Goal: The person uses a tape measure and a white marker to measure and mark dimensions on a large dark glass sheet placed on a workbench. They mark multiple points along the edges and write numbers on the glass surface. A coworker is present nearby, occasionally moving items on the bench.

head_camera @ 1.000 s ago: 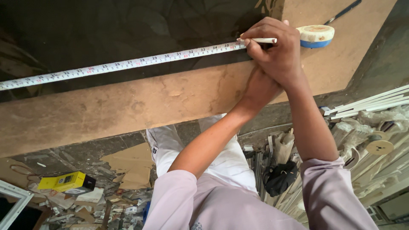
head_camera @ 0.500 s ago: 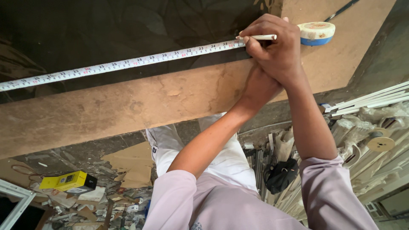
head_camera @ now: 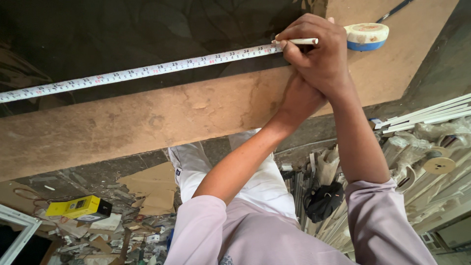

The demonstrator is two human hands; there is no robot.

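Tape point(head_camera: 147, 71) is out and lying flat across the dark sheet point(head_camera: 122, 29), running from the far left edge up to my hands. So the stretching part looks done. My right hand point(head_camera: 319, 54) is clamped round a white pencil point(head_camera: 297, 41), tip down right at the tape's edge, just where the tape meets the sheet. My left hand point(head_camera: 297, 100) is tucked under the right one, pressed against the edge of the brown board point(head_camera: 147, 122); I can't tell whether it's pinching the tape or just bracing, the right hand covers it. Both hands are together, touching, stacked one over the other.

I'd judge I'm at the marking step: the length is read off, the pencil is on the spot, but I see no mark on the sheet yet, and the tip hides that bit anyway. What's left, as far as I can judge, is the mark itself and whatever follows it.

A roll of tape point(head_camera: 367, 37), cream with a blue rim, sits on the board just beside my right hand. Down on the floor, well apart, a yellow tool point(head_camera: 78, 208) lies among scraps.
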